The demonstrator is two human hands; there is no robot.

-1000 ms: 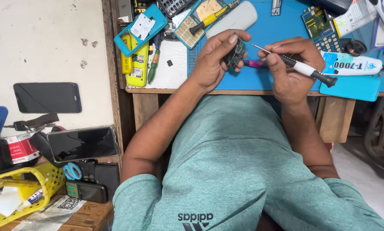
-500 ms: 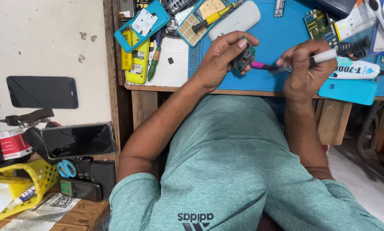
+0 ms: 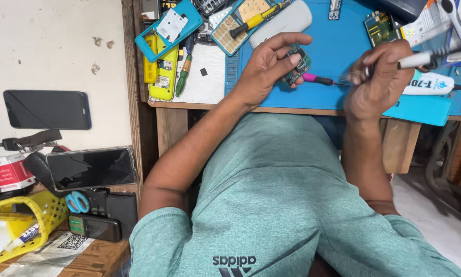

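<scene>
While a small green circuit board [image 3: 295,65] is pinched in the left hand [image 3: 264,72], a white-handled tool [image 3: 420,59] is gripped in the right hand [image 3: 377,84].
Board is held over the blue mat [image 3: 338,56], a pink-handled tool [image 3: 318,79] lying between both hands; a yellow phone shell [image 3: 164,74] is seen well left of them.

- Your left hand [image 3: 269,66] and right hand [image 3: 379,84] have bare blue mat [image 3: 338,51] between them, crossed only by a pink-handled tool [image 3: 318,79].
- Upper left of the bench is crowded: yellow phone [image 3: 164,72], teal case [image 3: 169,28], green screwdriver [image 3: 183,77].
- Upper right is blocked by a white tube [image 3: 428,84] and a green board [image 3: 380,28].
</scene>
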